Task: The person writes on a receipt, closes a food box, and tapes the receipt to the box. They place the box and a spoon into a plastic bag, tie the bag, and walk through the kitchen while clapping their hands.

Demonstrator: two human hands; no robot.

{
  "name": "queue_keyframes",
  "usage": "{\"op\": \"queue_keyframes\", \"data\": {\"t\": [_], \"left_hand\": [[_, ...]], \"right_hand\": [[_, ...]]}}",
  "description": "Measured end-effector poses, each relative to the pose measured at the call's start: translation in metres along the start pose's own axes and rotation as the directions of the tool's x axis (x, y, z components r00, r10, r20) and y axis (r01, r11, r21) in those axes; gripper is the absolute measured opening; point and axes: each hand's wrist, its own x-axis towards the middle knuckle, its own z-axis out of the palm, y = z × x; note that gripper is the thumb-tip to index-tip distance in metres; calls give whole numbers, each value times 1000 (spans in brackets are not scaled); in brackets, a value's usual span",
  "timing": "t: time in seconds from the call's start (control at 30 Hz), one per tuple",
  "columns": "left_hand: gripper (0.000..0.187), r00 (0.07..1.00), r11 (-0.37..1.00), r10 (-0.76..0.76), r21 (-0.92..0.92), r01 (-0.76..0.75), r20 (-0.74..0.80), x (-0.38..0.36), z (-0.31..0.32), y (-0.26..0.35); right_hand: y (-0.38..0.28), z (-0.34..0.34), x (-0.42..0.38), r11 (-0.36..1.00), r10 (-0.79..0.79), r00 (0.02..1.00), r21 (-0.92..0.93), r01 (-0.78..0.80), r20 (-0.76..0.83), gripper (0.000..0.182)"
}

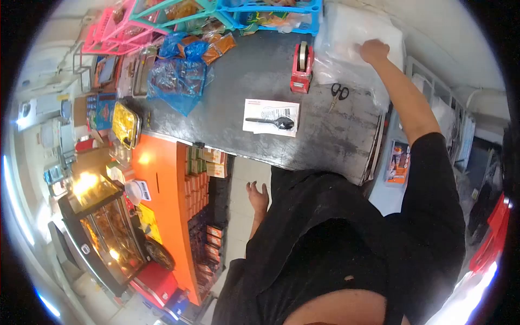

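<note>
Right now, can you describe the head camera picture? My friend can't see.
A person's right hand is on translucent plastic piled on a dark counter; the left hand is open and empty. Nearby: a red tape dispenser, black-handled scissors and black spoon.

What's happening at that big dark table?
A person's right hand is on the whitish plastic at the table's far right; I can't tell if it's gripping any. The left hand is empty beside the body, fingers apart. On the dark table, a black spoon lies on white paper, with scissors and a red tape dispenser nearby.
</note>
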Motion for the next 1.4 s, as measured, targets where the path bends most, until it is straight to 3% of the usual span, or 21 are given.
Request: {"op": "queue_keyframes", "data": {"t": [0.07,0.13,0.17,0.23,0.27,0.5,0.53,0.57,0.67,0.8,0.9,0.97,1.03,1.07,1.13,1.17,1.23,1.27,1.3,1.37,1.4], "left_hand": [[42,999,999,29,-28,-28,16,14,-12,22],[42,999,998,38,-61,-35,39,22,-13,23],[43,998,994,29,-103,-24,47,25,-11,25],[42,997,993,42,-114,-35,59,26,-2,10],[42,997,994,24,-112,-15,76,26,-2,6],[41,978,985,-125,-100,143,164,-10,6,-32],[42,977,985,-137,-87,152,161,-9,13,-34],[42,982,985,-119,-108,135,144,-6,21,-36],[44,946,945,-294,-106,309,135,-16,20,-29],[45,950,933,-286,-191,305,123,-16,23,-24],[45,962,952,-246,-154,263,119,-11,26,-26],[46,954,950,-262,-133,281,148,-8,21,-21],[48,955,947,-264,-154,283,132,-3,16,-14],[48,952,938,-275,-178,296,133,3,12,-9],[48,945,911,-302,-252,326,128,13,5,3],[46,976,943,-208,-254,216,58,21,7,-1],[46,987,901,-137,-404,158,81,38,-17,13],[46,991,884,-102,-448,132,91,45,-34,18],[45,992,866,-69,-488,110,102,56,-51,28],[42,997,818,-47,-571,73,60,70,-87,56],[40,989,752,-101,-643,148,110,78,-100,65]], "right_hand": [[-10,11,-17,989,149,989,25,-149,8,45],[-16,39,-19,971,238,919,73,-227,-315,39],[-13,41,-23,967,255,915,72,-245,-314,39],[-7,40,-28,969,204,940,194,-154,-273,36],[-6,47,-29,979,189,906,146,-143,-379,33],[-25,35,-59,962,231,969,169,-214,-84,45],[-28,82,-45,954,299,875,115,-276,-380,48],[-29,99,-29,932,321,689,87,-353,-650,52],[-26,74,-37,947,318,791,211,-241,-522,45],[-12,49,-24,966,232,930,180,-186,-285,32],[0,17,-10,935,281,808,339,-107,-518,28],[11,-33,-22,895,349,838,413,-167,-419,39],[22,-52,-20,851,443,695,510,-126,-566,43],[31,-56,-14,852,442,693,509,-125,-569,43],[51,-73,4,672,522,779,730,-127,-346,44],[56,-95,8,674,523,764,731,-100,-378,44],[66,-122,-8,-54,290,949,992,-111,122,49],[74,-143,-20,249,183,983,968,-45,-1,47],[74,-153,-24,250,180,984,967,-46,1,47],[75,-153,-31,266,-67,956,918,295,-287,43],[79,-145,-27,268,-65,960,922,279,-272,43]]}}
